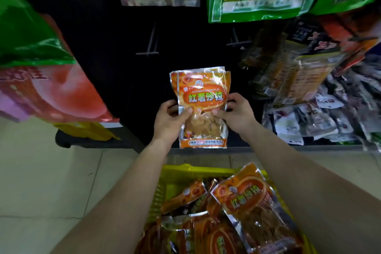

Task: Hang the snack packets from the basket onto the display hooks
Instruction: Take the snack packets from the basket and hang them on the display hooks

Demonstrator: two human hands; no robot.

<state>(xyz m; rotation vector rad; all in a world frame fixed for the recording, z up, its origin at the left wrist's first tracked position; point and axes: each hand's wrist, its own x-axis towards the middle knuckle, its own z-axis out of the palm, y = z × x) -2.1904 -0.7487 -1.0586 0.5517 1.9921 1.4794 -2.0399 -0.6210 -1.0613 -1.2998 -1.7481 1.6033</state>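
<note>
1. Dark display panel (115, 47) stands behind, with thin metal hooks (152, 45); a pale tiled floor (51, 181) lies below.
2. Left hand (169, 117) and right hand (237, 113) pinch the glossy orange snack packet (203, 107) at its side edges, thumbs in front, fingers curled behind.
3. It is upright, below the hooks; a second one seems stacked behind.
4. More flat, crinkly packets (247, 198) lie heaped in the yellow plastic basket (191, 171).

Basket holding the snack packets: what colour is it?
The basket is yellow with a slight green tinge, best seen along its far rim in the head view.
</note>
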